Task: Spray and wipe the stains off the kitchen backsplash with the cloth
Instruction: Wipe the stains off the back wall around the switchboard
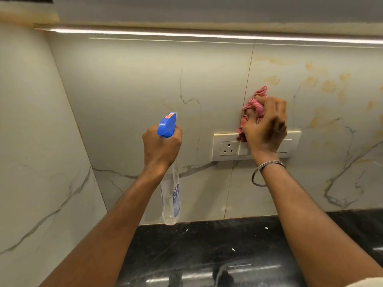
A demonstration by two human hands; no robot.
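Backsplash (pixel 134 90) wiping is the step in hand. The left hand (pixel 161 146) holds the spray bottle (pixel 171 193), fingers wrapped round its neck. The right hand (pixel 267 129) presses the cloth (pixel 255 106), bunched in curled fingers, onto the tile just above the socket plate (pixel 228 148). Yellow stains (pixel 329 85) lie further right; the next stroke probably calls for travel there.
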